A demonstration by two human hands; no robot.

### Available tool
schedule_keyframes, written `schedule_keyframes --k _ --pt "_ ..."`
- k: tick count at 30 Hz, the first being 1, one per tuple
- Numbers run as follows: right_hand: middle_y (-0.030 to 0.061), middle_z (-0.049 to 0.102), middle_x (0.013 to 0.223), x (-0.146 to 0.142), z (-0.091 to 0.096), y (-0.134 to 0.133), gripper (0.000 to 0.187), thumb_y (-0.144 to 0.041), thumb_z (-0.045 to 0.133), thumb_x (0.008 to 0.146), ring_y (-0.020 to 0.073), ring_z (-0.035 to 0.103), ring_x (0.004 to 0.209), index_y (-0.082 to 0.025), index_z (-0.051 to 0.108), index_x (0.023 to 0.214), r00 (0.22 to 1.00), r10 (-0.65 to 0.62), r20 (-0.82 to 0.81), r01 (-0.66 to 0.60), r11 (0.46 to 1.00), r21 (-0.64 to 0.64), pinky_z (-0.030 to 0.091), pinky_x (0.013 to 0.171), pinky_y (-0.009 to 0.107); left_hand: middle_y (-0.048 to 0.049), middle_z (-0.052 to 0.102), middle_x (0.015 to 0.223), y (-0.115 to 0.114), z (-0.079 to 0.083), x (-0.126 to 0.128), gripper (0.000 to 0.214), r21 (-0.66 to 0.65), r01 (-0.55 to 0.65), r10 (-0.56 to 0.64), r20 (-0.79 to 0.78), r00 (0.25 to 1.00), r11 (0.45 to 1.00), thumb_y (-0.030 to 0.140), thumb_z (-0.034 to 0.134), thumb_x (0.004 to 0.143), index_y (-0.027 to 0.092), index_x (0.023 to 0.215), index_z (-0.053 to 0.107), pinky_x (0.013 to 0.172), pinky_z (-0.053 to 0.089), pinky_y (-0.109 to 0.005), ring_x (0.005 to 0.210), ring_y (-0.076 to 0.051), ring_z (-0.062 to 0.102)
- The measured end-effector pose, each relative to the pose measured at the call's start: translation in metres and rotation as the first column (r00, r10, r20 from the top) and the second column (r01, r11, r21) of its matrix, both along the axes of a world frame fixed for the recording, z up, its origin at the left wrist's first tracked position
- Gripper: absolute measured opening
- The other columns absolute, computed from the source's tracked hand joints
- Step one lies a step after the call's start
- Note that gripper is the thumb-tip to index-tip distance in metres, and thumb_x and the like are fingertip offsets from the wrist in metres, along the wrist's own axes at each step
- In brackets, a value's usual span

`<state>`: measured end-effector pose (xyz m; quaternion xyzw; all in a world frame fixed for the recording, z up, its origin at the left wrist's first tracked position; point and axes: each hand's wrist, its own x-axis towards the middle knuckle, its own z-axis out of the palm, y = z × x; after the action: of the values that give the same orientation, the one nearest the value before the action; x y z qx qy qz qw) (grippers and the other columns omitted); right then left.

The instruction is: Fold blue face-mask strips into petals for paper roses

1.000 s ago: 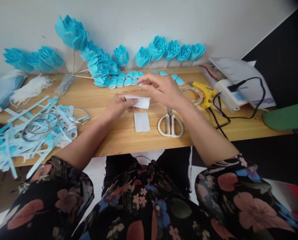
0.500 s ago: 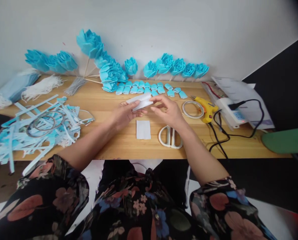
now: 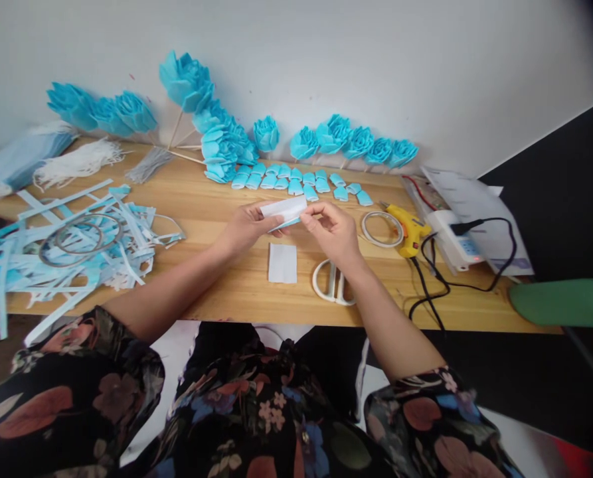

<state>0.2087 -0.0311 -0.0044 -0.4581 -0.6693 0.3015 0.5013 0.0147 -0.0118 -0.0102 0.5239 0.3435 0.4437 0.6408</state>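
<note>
While the left hand [image 3: 249,231] grips a white-and-blue rectangular piece [image 3: 282,208] between thumb and fingers, the right hand [image 3: 333,234] pinches its right end with thumb and forefinger. The piece is held above the middle of the wooden tabletop [image 3: 226,292], white face up, with blue showing along its lower edge. Just below the hands, a pale square [image 3: 282,263] lies flat, and to its right are white-handled scissors [image 3: 332,287], partly hidden by the right hand and forearm. Beyond the hands, small blue petals [image 3: 295,183] lie in rough rows before blue flowers [image 3: 333,134] leaning by the wall. A yellow glue gun [image 3: 408,229] rests beside a white ring [image 3: 382,230] at right; cut scraps [image 3: 77,252] are heaped at left.
</note>
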Motion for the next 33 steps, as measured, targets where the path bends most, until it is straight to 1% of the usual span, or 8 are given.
schedule_keyframes --k 4,10,14,19,23,26,29,33 --pt "-0.0013 0.068 0.082 -0.001 -0.004 0.001 0.01 -0.031 0.069 0.085 0.0107 0.06 0.069 -0.022 0.066 0.09 0.999 -0.033 -0.031 0.032 0.999 -0.011 0.049 0.063 0.026 -0.0077 0.077 0.09 -0.002 0.002 0.0 0.048 0.039 0.0 0.001 -0.048 0.999 0.999 0.04 0.083 0.075 0.01 0.112 0.071 0.07 0.058 -0.029 0.074 -0.018 0.072" --pt "-0.0012 0.069 0.087 0.001 -0.007 0.002 0.022 -0.029 0.066 0.086 0.0127 0.063 0.076 -0.026 0.066 0.107 0.999 -0.028 -0.036 0.027 1.0 -0.014 0.052 0.068 0.028 -0.0083 0.075 0.09 -0.004 0.001 0.002 0.057 0.031 0.025 -0.025 0.006 1.0 0.999 0.05 0.076 0.081 0.012 0.123 0.068 0.066 0.057 -0.028 0.073 -0.018 0.071" --pt "-0.0023 0.067 0.083 0.001 -0.004 0.0 0.025 -0.027 0.064 0.087 0.0123 0.061 0.071 -0.027 0.064 0.112 0.999 -0.033 0.004 0.033 0.999 -0.016 0.052 0.066 0.028 -0.0061 0.073 0.095 -0.002 -0.001 0.001 0.062 0.126 0.021 -0.011 -0.073 0.997 0.992 0.035 0.082 0.077 0.016 0.133 0.063 0.064 0.055 -0.027 0.067 -0.013 0.066" --pt "-0.0018 0.067 0.083 0.002 -0.003 -0.001 0.043 -0.025 0.065 0.086 0.0142 0.061 0.069 -0.028 0.058 0.128 0.998 0.022 0.066 -0.019 0.999 -0.045 0.055 0.066 0.031 -0.0023 0.07 0.087 0.006 -0.009 -0.001 0.058 0.208 -0.09 0.106 -0.068 0.992 0.974 0.022 0.077 0.079 0.019 0.134 0.062 0.059 0.051 -0.023 0.06 -0.009 0.058" --pt "-0.0017 0.07 0.091 0.001 -0.006 -0.004 0.063 -0.021 0.066 0.084 0.0167 0.065 0.072 -0.035 0.047 0.143 0.979 0.126 0.157 -0.113 0.989 -0.091 0.058 0.069 0.034 -0.0016 0.069 0.085 0.006 -0.01 0.0 0.063 0.187 -0.132 0.137 -0.012 0.99 0.973 0.025 0.078 0.079 0.023 0.138 0.058 0.061 0.052 -0.023 0.067 -0.012 0.063" --pt "-0.0013 0.071 0.092 0.001 -0.006 -0.007 0.065 -0.022 0.066 0.085 0.0183 0.066 0.074 -0.038 0.046 0.145 0.971 0.128 0.2 -0.111 0.989 -0.095 0.059 0.071 0.037 -0.003 0.07 0.091 0.001 -0.004 0.002 0.069 0.107 -0.129 0.127 0.028 0.992 0.986 0.033 0.082 0.077 0.027 0.141 0.056 0.068 0.054 -0.026 0.079 -0.017 0.068" --pt "0.0017 0.071 0.099 0.002 -0.005 -0.007 0.064 -0.026 0.066 0.088 0.0209 0.067 0.08 -0.037 0.045 0.147 0.981 0.083 0.178 -0.074 0.996 -0.055 0.061 0.073 0.04 -0.0042 0.071 0.092 -0.004 0.002 0.005 0.061 0.015 -0.06 0.059 0.07 0.996 0.998 0.042 0.082 0.077 0.025 0.132 0.063 0.072 0.054 -0.028 0.086 -0.019 0.069" --pt "0.0033 0.072 0.102 0.004 -0.004 -0.006 0.064 -0.03 0.067 0.089 0.0225 0.067 0.083 -0.036 0.044 0.148 0.984 0.06 0.17 -0.057 0.998 -0.022 0.061 0.076 0.043 -0.0058 0.071 0.083 -0.006 0.003 0.006 0.041 -0.019 0.058 -0.057 0.043 0.997 0.998 0.055 0.078 0.078 0.017 0.092 0.075 0.069 0.052 -0.027 0.079 -0.017 0.066"
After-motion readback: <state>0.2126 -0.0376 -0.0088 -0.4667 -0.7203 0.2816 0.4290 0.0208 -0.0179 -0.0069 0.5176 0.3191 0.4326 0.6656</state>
